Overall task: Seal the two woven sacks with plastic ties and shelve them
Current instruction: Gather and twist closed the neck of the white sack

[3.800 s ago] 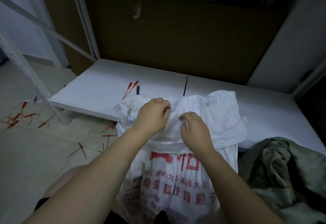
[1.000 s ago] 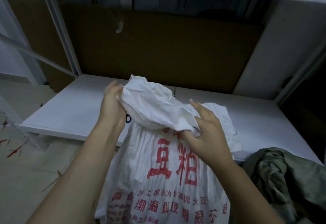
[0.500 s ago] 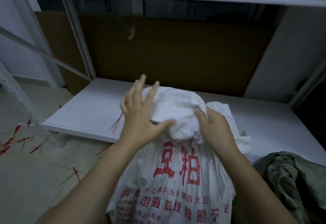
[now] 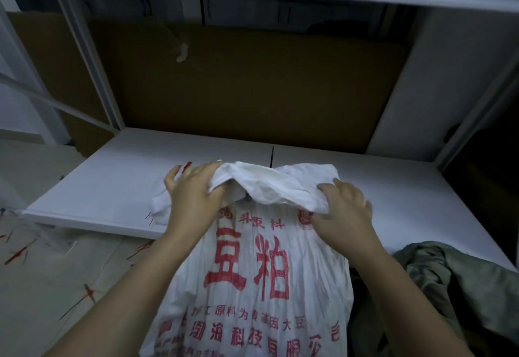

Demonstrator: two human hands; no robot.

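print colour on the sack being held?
Red characters on the white woven sack, clearest in the head view, below both hands.

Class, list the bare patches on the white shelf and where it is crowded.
Bare: the shelf left of the left hand, and its right half between the right hand and the side panel. Crowded: front centre under the white sack, front right by the green bundle.

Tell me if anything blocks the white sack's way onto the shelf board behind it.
Nothing large. The shelf board behind the white sack shows bare surface; only red ties lie on it by the left hand, and an olive bundle sits at its right front corner.
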